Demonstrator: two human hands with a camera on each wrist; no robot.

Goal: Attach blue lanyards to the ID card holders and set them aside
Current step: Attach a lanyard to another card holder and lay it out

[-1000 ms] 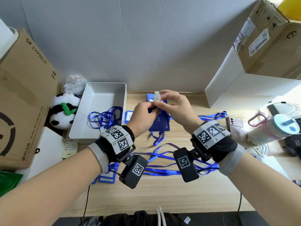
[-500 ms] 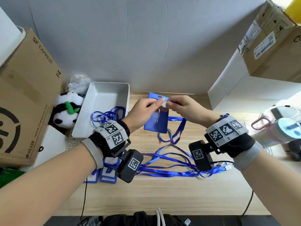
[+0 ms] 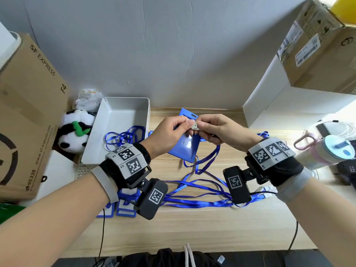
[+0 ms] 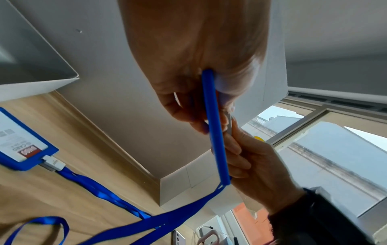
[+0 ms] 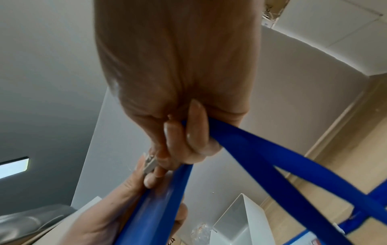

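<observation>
Above the far middle of the wooden table [image 3: 192, 228], my left hand [image 3: 169, 132] grips a blue ID card holder [image 3: 183, 147] by its upper part; the same holder [image 4: 215, 129] shows edge-on in the left wrist view. My right hand [image 3: 213, 130] pinches the grey metal clip [image 3: 195, 126] of a blue lanyard [image 3: 208, 162] against the holder's top. The strap [image 5: 272, 157] hangs from that hand down to the table. The clip [image 5: 149, 163] sits between both hands' fingertips. Several loose lanyards [image 3: 192, 197] lie below the hands.
A white tray [image 3: 115, 120] at the left holds lanyards [image 3: 125, 135]. A finished holder [image 4: 23, 145] with lanyard lies beside it; more holders [image 3: 125, 209] lie under my left wrist. A panda toy [image 3: 75, 132], cardboard boxes [image 3: 25, 116], a white box [image 3: 279, 112] and a bottle [image 3: 331, 151] ring the table.
Both hands dropped slightly and came together; the holder tilted, and the right hand brought the clip to the holder's top edge. The lanyard strap now hangs further right.
</observation>
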